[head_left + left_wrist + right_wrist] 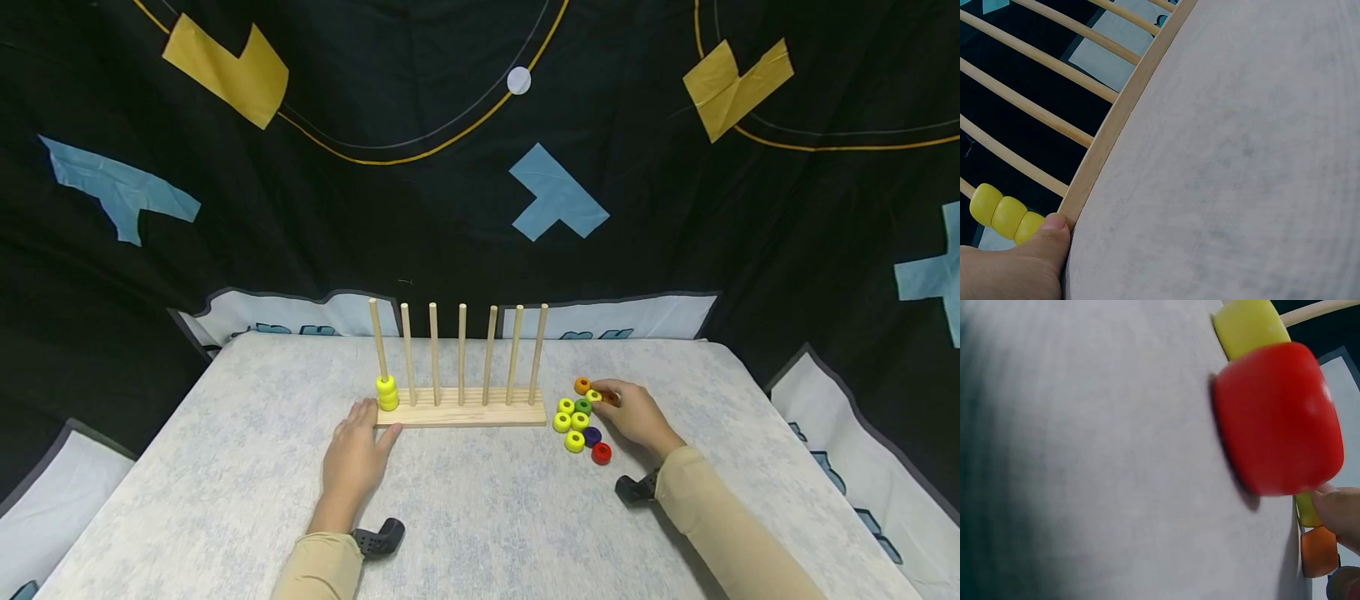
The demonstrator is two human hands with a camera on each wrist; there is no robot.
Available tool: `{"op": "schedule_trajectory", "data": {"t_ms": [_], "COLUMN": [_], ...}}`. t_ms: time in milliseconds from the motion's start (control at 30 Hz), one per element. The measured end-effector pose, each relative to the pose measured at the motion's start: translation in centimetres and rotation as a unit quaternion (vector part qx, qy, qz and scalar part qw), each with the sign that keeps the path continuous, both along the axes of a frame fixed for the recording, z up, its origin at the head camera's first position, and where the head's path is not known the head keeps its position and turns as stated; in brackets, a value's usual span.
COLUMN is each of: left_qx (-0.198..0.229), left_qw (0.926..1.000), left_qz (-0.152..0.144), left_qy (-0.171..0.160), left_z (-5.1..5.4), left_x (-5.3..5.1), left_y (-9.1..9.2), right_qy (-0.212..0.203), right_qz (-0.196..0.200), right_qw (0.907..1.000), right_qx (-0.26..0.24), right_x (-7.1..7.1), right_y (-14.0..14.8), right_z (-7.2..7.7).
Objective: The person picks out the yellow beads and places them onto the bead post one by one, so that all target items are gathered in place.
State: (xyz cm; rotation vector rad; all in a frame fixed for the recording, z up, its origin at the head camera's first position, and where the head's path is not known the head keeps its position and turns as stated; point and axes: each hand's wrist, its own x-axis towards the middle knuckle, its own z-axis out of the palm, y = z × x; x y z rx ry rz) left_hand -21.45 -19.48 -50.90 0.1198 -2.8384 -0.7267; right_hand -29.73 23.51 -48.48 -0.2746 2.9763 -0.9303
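Tan sleeves (742, 529) lie nearest — left hand (354, 454) gripping the peg rack (465, 417) at its left end, right hand (633, 414) pinching a yellow bead (592, 397) amid loose beads (580, 425) right of it. Picking seems the step in hand — next calls, likely, for a clean lift.

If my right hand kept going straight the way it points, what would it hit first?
Likely the small round yellow bead at the fingers of your right hand; beyond it seems the round orange bead, though depth is unclear.
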Motion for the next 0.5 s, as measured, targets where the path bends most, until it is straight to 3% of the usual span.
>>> {"op": "schedule_trajectory", "data": {"t_ms": [233,500], "left_qx": [0.002,0.004], "left_qw": [1.0000,1.0000], "left_qz": [-0.002,0.000], "left_qy": [0.002,0.003], "left_z": [0.1,0.2], "left_x": [0.0,0.1], "left_y": [0.1,0.1], "right_qy": [0.038,0.064], "right_qz": [-0.015,-0.009], "right_qw": [0.9989,0.9958], "right_qx": [-0.023,-0.065], "right_x": [0.3,1.1], "right_y": [0.0,-1.7], "right_z": [0.3,2.1]}}
